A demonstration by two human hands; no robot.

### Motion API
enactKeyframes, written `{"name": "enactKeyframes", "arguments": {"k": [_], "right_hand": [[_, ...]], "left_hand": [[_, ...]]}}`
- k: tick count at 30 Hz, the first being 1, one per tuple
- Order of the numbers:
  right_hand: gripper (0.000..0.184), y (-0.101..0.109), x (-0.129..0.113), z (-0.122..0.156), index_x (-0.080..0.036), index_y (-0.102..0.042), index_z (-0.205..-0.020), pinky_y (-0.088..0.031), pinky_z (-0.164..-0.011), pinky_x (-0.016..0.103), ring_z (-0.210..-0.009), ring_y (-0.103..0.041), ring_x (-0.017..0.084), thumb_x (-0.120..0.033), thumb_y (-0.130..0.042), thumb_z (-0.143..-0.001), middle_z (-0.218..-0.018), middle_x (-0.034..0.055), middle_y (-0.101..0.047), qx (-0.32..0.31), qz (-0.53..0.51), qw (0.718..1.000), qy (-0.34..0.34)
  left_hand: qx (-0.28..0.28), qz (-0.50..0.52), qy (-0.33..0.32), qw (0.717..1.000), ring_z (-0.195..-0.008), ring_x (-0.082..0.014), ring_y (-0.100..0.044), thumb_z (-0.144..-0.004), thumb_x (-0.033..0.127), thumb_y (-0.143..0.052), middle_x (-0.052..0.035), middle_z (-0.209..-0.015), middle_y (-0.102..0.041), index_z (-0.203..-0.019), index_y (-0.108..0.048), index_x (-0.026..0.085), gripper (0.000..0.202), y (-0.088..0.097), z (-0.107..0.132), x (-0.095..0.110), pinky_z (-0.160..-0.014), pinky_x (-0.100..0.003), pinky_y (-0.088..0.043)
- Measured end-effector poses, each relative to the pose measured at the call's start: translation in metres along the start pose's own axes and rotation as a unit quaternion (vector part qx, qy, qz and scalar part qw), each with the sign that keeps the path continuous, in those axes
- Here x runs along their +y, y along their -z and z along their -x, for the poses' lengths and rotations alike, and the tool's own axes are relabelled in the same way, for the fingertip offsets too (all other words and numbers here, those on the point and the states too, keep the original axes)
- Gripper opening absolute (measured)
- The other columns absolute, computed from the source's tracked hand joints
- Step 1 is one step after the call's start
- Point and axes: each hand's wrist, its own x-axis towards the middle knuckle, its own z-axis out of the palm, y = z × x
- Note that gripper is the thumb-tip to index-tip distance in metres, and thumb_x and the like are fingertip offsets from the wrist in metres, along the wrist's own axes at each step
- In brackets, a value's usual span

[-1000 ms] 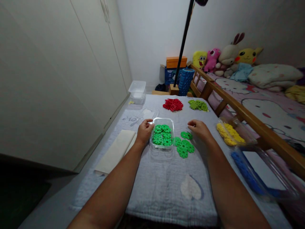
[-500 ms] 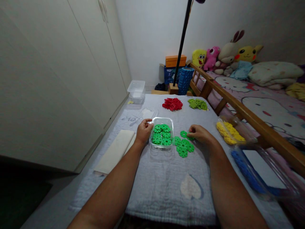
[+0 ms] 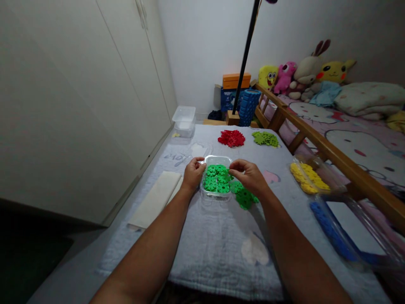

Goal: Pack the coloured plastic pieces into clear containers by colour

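A clear plastic box (image 3: 217, 194) in the middle of the cloth holds several green snowflake discs (image 3: 215, 177). My left hand (image 3: 193, 175) grips the box's left rim between thumb and fingers. At the box's right rim my right hand (image 3: 248, 175) pinches a green snowflake disc (image 3: 230, 174), partly hidden by the fingertips. Below that hand a loose pile of green discs (image 3: 245, 198) lies on the cloth, beside the box's right wall and partly covered by the hand.
Red discs (image 3: 232, 138) and lime-green discs (image 3: 265, 138) lie heaped at the far side. To the right stand boxes of yellow discs (image 3: 308, 178) and blue pieces (image 3: 332, 232). A folded cream cloth (image 3: 155, 199) lies left; an empty-looking clear container (image 3: 184, 120) stands behind it.
My right hand has moved left from the loose green discs to the box's right rim, carrying a green disc. My left hand keeps its grip on the box.
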Motion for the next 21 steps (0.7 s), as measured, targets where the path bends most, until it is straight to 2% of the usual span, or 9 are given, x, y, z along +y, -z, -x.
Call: {"name": "enactKeyframes", "arguments": {"k": [3,5,7,9,11,14,16,18,21], "right_hand": [[0.008,-0.014,-0.007,0.004,-0.023,-0.074,-0.086,-0.049,-0.082,0.034,-0.082,-0.064,0.019,-0.026,-0.07,-0.08,-0.084,0.0021,-0.072,-0.032,0.068,0.997,0.036],[0.011,-0.021,-0.008,0.005,-0.025,-0.077,-0.089,-0.049,-0.089,0.037,-0.088,-0.066,0.021,-0.021,-0.069,-0.082,-0.09,0.0029,-0.076,-0.074,0.099,0.991,0.05],[0.018,-0.023,-0.006,0.005,-0.027,-0.078,-0.096,-0.047,-0.098,0.042,-0.099,-0.067,0.024,-0.019,-0.068,-0.084,-0.099,0.0043,-0.078,-0.086,0.122,0.987,0.06],[0.026,-0.02,0.001,0.003,-0.028,-0.078,-0.106,-0.044,-0.105,0.048,-0.112,-0.065,0.028,-0.018,-0.066,-0.085,-0.113,0.0064,-0.077,-0.05,0.14,0.987,0.064],[0.029,-0.01,0.012,0.0,-0.027,-0.077,-0.112,-0.042,-0.109,0.051,-0.121,-0.061,0.03,-0.019,-0.065,-0.087,-0.123,0.0086,-0.075,0.012,0.163,0.985,0.062],[0.026,0.013,0.03,-0.005,-0.023,-0.076,-0.109,-0.041,-0.108,0.05,-0.118,-0.061,0.03,-0.019,-0.063,-0.087,-0.121,0.0107,-0.075,0.064,0.216,0.973,0.04],[0.022,0.029,0.042,-0.006,-0.022,-0.077,-0.104,-0.044,-0.104,0.046,-0.11,-0.063,0.029,-0.02,-0.066,-0.085,-0.114,0.0106,-0.075,0.044,0.249,0.968,0.004],[0.02,0.041,0.05,-0.006,-0.021,-0.077,-0.101,-0.047,-0.097,0.042,-0.101,-0.065,0.027,-0.022,-0.071,-0.082,-0.108,0.0099,-0.074,-0.004,0.268,0.963,-0.033],[0.024,0.045,0.054,-0.002,-0.021,-0.079,-0.101,-0.048,-0.091,0.036,-0.098,-0.064,0.024,-0.027,-0.078,-0.077,-0.104,0.008,-0.072,-0.084,0.279,0.955,-0.046]], "left_hand": [[0.0,-0.003,0.002,1.0,-0.052,-0.0103,-0.039,-0.074,0.042,-0.069,0.0091,-0.06,-0.045,-0.105,-0.066,0.018,0.04,0.0,0.0,0.0,-0.053,-0.023,-0.031],[0.003,-0.007,0.002,1.0,-0.052,-0.0104,-0.04,-0.074,0.042,-0.069,0.009,-0.06,-0.045,-0.105,-0.066,0.018,0.039,0.0,0.0,0.0,-0.053,-0.023,-0.031],[0.004,-0.007,0.002,1.0,-0.052,-0.0105,-0.04,-0.074,0.041,-0.069,0.0088,-0.06,-0.045,-0.105,-0.067,0.018,0.039,0.0,-0.001,-0.001,-0.053,-0.023,-0.031],[0.003,-0.004,0.0,1.0,-0.052,-0.0106,-0.041,-0.074,0.041,-0.069,0.0087,-0.06,-0.045,-0.105,-0.067,0.018,0.038,0.001,-0.001,-0.002,-0.053,-0.023,-0.031],[0.002,-0.002,-0.003,1.0,-0.052,-0.0105,-0.04,-0.075,0.04,-0.07,0.0087,-0.06,-0.045,-0.105,-0.067,0.018,0.037,0.001,-0.001,-0.002,-0.053,-0.023,-0.031],[0.003,-0.004,-0.011,1.0,-0.052,-0.0105,-0.04,-0.076,0.039,-0.069,0.0088,-0.059,-0.044,-0.105,-0.067,0.018,0.036,0.001,-0.001,-0.003,-0.054,-0.023,-0.032],[0.004,-0.005,-0.012,1.0,-0.053,-0.0106,-0.04,-0.076,0.039,-0.069,0.0087,-0.059,-0.044,-0.105,-0.067,0.018,0.036,0.001,-0.001,-0.003,-0.054,-0.023,-0.032],[0.005,-0.006,-0.007,1.0,-0.053,-0.0109,-0.041,-0.076,0.04,-0.069,0.0086,-0.06,-0.045,-0.105,-0.066,0.018,0.037,0.0,-0.001,-0.002,-0.054,-0.023,-0.032],[0.002,-0.007,0.001,1.0,-0.052,-0.0108,-0.041,-0.075,0.041,-0.069,0.0089,-0.059,-0.045,-0.105,-0.066,0.018,0.038,0.0,0.0,0.0,-0.053,-0.023,-0.031]]}}
